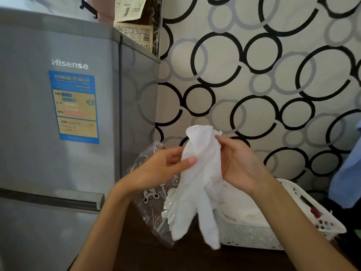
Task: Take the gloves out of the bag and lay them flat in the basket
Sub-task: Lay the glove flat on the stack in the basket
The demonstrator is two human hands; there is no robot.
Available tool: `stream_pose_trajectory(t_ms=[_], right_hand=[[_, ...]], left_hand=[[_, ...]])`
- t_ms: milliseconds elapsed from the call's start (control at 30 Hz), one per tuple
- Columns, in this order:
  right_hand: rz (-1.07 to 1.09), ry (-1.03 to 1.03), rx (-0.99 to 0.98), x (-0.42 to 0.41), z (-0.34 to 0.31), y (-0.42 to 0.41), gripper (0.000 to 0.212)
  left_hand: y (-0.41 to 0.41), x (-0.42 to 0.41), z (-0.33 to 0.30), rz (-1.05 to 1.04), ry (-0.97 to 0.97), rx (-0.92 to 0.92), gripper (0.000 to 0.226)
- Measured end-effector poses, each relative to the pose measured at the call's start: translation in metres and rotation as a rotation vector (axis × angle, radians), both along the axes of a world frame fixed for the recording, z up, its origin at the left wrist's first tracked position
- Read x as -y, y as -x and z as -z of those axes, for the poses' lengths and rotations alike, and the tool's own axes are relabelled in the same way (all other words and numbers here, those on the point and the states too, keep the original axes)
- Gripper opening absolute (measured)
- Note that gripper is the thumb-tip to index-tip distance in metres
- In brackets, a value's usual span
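Observation:
A white cloth glove (201,173) hangs in the air, cuff up and fingers pointing down. My left hand (166,167) pinches its left edge between thumb and fingers. My right hand (238,165) holds the cuff from the right, fingertips at the top rim. Behind and below the glove lies a clear plastic bag (154,208) with a small cartoon print, more white gloves inside it. A white perforated plastic basket (293,227) stands to the right on the dark table, with white gloves lying in it.
A grey fridge (58,114) fills the left side, close to the bag. A wall with a black and grey ring pattern (273,75) rises behind. Blue cloth (347,173) hangs at the right edge, beside the basket. The dark table (175,259) runs under my forearms.

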State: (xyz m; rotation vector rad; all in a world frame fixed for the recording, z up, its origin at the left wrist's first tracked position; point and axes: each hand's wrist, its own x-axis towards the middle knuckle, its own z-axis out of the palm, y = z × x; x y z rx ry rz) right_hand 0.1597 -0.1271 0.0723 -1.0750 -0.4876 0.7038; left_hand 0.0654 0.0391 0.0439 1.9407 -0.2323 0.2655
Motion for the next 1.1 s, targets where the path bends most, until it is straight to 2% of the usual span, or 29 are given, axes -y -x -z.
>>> stream_pose_trajectory(t_ms=[133, 167, 267, 300, 367, 467, 567, 633, 733, 833, 900, 1000, 1033, 1100], right_hand=[[0.073, 0.01, 0.148, 0.019, 0.011, 0.005, 0.029], [0.085, 0.044, 0.213, 0.025, 0.013, 0.006, 0.032], [0.071, 0.24, 0.468, 0.034, 0.023, 0.009, 0.06], [0.104, 0.34, 0.592, 0.034, 0.026, 0.012, 0.058], [0.244, 0.436, 0.75, 0.033, 0.03, 0.017, 0.032], [0.383, 0.38, 0.662, 0.037, 0.033, 0.013, 0.015], [0.345, 0.365, 0.519, 0.049, 0.031, 0.004, 0.014], [0.233, 0.39, 0.457, 0.061, 0.028, -0.001, 0.024], [0.031, 0.497, 0.523, 0.075, 0.025, -0.005, 0.044], [-0.082, 0.566, 0.528, 0.076, 0.027, -0.003, 0.064], [-0.029, 0.619, 0.605, 0.069, 0.03, 0.0, 0.057], [0.185, 0.581, 0.627, 0.06, 0.032, 0.001, 0.018], [0.249, 0.557, 0.591, 0.061, 0.033, -0.001, 0.016], [0.369, 0.516, 0.58, 0.063, 0.033, -0.004, 0.031]], left_hand=[[0.003, 0.004, -0.004, -0.09, 0.048, 0.006, 0.019], [0.003, 0.003, -0.004, -0.099, 0.016, 0.01, 0.02], [-0.002, 0.006, -0.002, -0.13, -0.078, 0.033, 0.025], [-0.003, 0.009, -0.001, -0.127, -0.096, 0.035, 0.021], [-0.007, 0.015, 0.003, -0.102, -0.136, 0.03, 0.016], [-0.011, 0.015, 0.009, -0.095, -0.167, -0.01, 0.023], [-0.01, 0.011, 0.011, -0.057, -0.149, -0.051, 0.03], [-0.008, 0.01, 0.01, -0.031, -0.098, -0.043, 0.025], [-0.009, 0.011, 0.009, -0.06, -0.051, -0.017, 0.022], [-0.011, 0.018, 0.009, -0.099, -0.041, 0.064, 0.024], [-0.013, 0.022, 0.01, -0.118, -0.027, 0.125, 0.027], [-0.014, 0.02, 0.011, -0.101, -0.027, 0.137, 0.029], [-0.013, 0.018, 0.011, -0.084, -0.05, 0.115, 0.029], [-0.013, 0.014, 0.013, -0.058, -0.102, 0.047, 0.032]])
